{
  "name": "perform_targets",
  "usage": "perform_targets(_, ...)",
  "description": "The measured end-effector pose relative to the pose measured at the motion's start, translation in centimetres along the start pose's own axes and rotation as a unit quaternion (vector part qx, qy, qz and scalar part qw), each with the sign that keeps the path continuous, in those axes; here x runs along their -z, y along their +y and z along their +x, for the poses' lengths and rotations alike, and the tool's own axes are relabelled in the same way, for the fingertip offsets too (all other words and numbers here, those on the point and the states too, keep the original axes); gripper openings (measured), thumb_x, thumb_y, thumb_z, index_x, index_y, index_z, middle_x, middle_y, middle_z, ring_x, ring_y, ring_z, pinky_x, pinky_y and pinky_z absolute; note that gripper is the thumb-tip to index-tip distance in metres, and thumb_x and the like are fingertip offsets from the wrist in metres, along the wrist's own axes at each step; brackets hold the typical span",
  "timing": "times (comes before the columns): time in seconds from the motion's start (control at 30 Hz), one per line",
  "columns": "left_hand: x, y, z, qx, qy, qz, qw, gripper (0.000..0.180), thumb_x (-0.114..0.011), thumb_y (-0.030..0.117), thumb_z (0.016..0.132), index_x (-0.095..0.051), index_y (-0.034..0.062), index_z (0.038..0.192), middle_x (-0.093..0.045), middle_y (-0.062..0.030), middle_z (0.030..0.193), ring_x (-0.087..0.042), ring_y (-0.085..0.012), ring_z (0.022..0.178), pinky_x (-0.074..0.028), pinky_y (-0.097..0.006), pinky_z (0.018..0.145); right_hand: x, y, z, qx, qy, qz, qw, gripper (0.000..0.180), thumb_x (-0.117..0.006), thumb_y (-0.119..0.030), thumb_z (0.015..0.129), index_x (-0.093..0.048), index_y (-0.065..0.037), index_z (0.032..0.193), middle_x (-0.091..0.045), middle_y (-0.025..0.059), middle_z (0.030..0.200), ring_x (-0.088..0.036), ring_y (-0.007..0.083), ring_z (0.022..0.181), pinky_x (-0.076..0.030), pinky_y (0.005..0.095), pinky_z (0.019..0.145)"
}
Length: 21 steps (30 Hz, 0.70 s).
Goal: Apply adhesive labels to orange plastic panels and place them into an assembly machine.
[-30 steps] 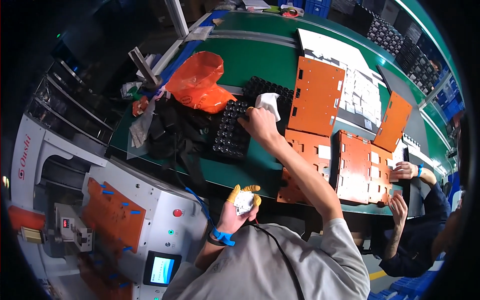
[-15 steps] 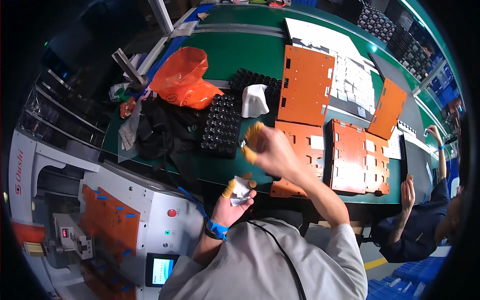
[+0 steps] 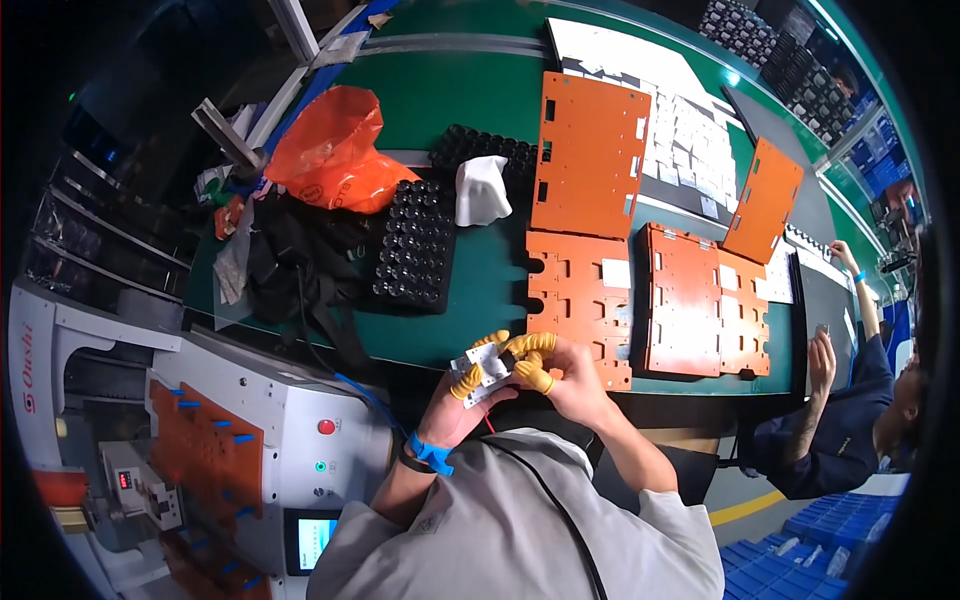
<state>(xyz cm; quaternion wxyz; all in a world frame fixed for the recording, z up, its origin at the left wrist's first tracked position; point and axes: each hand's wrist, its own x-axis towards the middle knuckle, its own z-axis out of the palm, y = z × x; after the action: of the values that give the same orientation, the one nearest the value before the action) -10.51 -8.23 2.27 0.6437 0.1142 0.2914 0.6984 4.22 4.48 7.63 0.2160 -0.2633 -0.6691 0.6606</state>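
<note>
In front of my body, my left hand (image 3: 456, 408) grips a small silver-white plate with holes (image 3: 487, 367). From the right, my right hand (image 3: 566, 372) meets it, its fingers closed on a small dark part (image 3: 507, 359) at the plate's edge. What exactly that part is cannot be made out. Yellow finger cots cover fingertips on both hands, and a blue strap (image 3: 432, 457) circles my left wrist. Beyond my hands stands a black tray (image 3: 440, 298) with rows of round, shiny dark pieces.
An orange bag (image 3: 335, 150), a black bag (image 3: 285, 262) and a white cloth-like piece (image 3: 483, 190) lie around the tray. Orange fixture plates (image 3: 592, 150) and a sheet of white pieces (image 3: 690, 140) are right. A machine (image 3: 330, 395) stands left; a co-worker (image 3: 840, 410) works right.
My right hand has come down from beside the black tray to the plate in my left hand. The whole view has shifted slightly. The co-worker's far hand has moved a little left.
</note>
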Motion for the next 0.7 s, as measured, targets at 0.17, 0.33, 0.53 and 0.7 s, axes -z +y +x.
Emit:
perform_targets(0.17, 0.6, -0.3, -0.1, -0.02, -0.034, 0.0, 0.999, 0.069, -0.069, 0.039, 0.096, -0.044, 0.007, 0.151, -0.06, -0.0105, 0.137, -0.065, -0.0247, 0.117, -0.056, -0.041, 0.096, 0.6, -0.3, -0.4, -0.085, -0.042, 0.09, 0.991, 0.027, -0.068, -0.012, 0.095, -0.068, 0.003, 0.117, -0.066, 0.0008, 0.078, -0.052, 0.0033, 0.063, -0.043, 0.0214, 0.057)
perform_targets(0.33, -0.2, 0.1, -0.2, -0.097, 0.004, 0.092, 0.991, 0.069, -0.08, 0.018, 0.088, -0.049, 0.0026, 0.147, -0.063, -0.009, 0.131, -0.064, -0.0185, 0.115, -0.053, -0.034, 0.097, 0.1, -0.7, -0.1, -0.099, -0.038, 0.024, 0.994, 0.027, -0.068, -0.011, 0.094, -0.068, 0.005, 0.115, -0.065, -0.0006, 0.075, -0.052, 0.0027, 0.063, -0.042, 0.0214, 0.056)
perform_targets(0.53, -1.5, -0.2, -0.1, -0.274, 0.088, 0.318, 0.903, 0.065, -0.086, 0.008, 0.08, -0.059, 0.0025, 0.138, -0.066, -0.005, 0.125, -0.055, -0.0055, 0.086, -0.047, -0.022, 0.07, -0.4, -1.3, -0.1, -0.077, -0.025, -0.066, 0.995, 0.027, -0.071, -0.012, 0.093, -0.068, 0.006, 0.113, -0.063, -0.0012, 0.07, -0.049, 0.0023, 0.062, -0.042, 0.0234, 0.055)
perform_targets(0.7, -1.2, -0.4, -0.2, -0.335, 0.128, 0.453, 0.816, 0.061, -0.09, 0.012, 0.075, -0.065, 0.0053, 0.13, -0.068, -0.0042, 0.12, -0.055, -0.0083, 0.08, -0.046, -0.023, 0.068, 0.1, -2.6, -0.4, -0.088, -0.035, -0.114, 0.989, 0.026, -0.074, -0.012, 0.091, -0.071, 0.003, 0.112, -0.065, -0.0014, 0.077, -0.054, 0.0041, 0.067, -0.047, 0.0231, 0.062)
